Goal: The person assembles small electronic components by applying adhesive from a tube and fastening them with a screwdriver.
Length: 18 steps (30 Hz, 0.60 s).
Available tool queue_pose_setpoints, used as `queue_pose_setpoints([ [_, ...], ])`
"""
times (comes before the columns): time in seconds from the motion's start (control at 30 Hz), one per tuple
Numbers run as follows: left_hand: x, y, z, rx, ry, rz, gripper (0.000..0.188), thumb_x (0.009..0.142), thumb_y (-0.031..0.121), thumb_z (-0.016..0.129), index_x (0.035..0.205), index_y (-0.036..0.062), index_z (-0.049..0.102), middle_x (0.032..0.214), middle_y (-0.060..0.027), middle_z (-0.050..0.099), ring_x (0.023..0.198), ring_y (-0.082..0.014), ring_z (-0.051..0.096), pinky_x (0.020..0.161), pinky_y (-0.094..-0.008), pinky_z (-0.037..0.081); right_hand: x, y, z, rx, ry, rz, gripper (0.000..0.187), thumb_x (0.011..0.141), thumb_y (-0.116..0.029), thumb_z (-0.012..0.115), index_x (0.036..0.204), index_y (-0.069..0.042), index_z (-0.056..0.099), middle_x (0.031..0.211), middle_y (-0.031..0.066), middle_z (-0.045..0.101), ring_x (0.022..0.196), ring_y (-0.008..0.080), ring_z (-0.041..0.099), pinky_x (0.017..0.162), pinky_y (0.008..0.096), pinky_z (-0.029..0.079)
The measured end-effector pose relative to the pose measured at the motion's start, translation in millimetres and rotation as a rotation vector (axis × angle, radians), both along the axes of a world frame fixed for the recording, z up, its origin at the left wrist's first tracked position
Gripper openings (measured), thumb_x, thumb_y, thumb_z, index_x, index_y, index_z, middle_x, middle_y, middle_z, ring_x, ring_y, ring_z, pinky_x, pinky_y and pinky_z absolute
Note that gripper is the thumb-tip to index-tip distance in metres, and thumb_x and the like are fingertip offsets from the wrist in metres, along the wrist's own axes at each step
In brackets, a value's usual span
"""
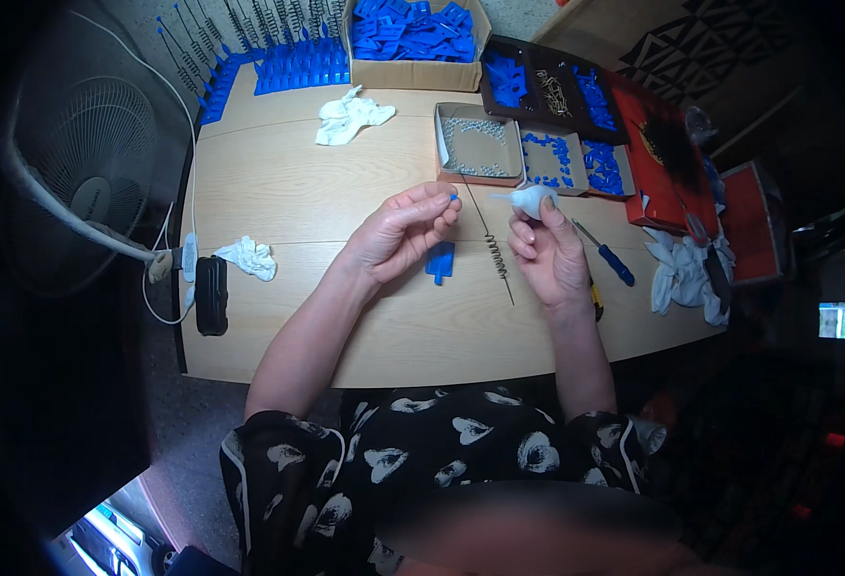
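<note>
coiled wire (496, 257): seen on the bench (422, 336) between left hand (411, 226) and right hand (545, 252); best kept clear of drips
blue flat piece (441, 259): laid on the bench just beside the left hand
right hand: white bottle (534, 201) gripped, nozzle (503, 197) aimed left; should be squeezed lightly
left hand: small blue part (454, 197) pinched at fingertips; should be held steady
nozzle gap: no contact seen; alignment best checked before squeezing
open carton (490, 180): set beyond; best kept unsplashed

Apparent small-assembly workshop. Evidence on wooden worktable (422, 336): spring-fitted blue parts (300, 69), 11 o'clock; carton (413, 75) of blue pieces (413, 31), 12; sectioned parts tray (532, 86), 1 o'clock.
</note>
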<state>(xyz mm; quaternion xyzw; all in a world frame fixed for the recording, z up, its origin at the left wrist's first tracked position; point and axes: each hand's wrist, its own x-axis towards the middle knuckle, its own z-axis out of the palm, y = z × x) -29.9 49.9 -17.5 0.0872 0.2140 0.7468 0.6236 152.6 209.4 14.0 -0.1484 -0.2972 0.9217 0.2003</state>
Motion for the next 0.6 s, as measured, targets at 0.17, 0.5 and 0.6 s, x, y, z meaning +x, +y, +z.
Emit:
queue_pose_setpoints([
  [0.17, -4.1, -0.1, -0.4, 0.015, 0.009, 0.019, 0.017, 0.101, 0.007, 0.063, 0.116, -0.0006, 0.064, 0.103, -0.0087, 0.070, 0.091, -0.0102, 0.069, 0.081, -0.0200, 0.059, -2.2, 3.5, -6.6, -0.003, -0.006, 0.018, 0.028, 0.102, -0.028, 0.064, 0.116, -0.004, 0.061, 0.096, 0.0067, 0.060, 0.073, 0.0116, 0.049, 0.062, 0.0246, 0.040],
  [0.5, -19.3, -1.4, -7.5, -0.146, 0.185, 0.122, 0.014, 0.101, 0.008, 0.062, 0.113, -0.0001, 0.064, 0.098, -0.0076, 0.070, 0.086, -0.0098, 0.068, 0.079, -0.0193, 0.058, -1.9, 11.1, -23.3, -0.020, -0.019, 0.011, 0.028, 0.103, -0.029, 0.063, 0.117, -0.005, 0.059, 0.096, 0.0067, 0.058, 0.074, 0.0117, 0.050, 0.061, 0.0249, 0.041],
  [0.6, -17.1, 0.0, -2.7, -0.297, 0.483, 0.079, 0.012, 0.102, 0.010, 0.061, 0.111, 0.0014, 0.065, 0.098, -0.0071, 0.071, 0.086, -0.0084, 0.068, 0.081, -0.0206, 0.058, -1.1, 11.7, -24.2, -0.015, -0.045, -0.003, 0.031, 0.104, -0.030, 0.060, 0.121, -0.004, 0.056, 0.095, 0.0066, 0.054, 0.074, 0.0122, 0.047, 0.061, 0.0247, 0.040],
])
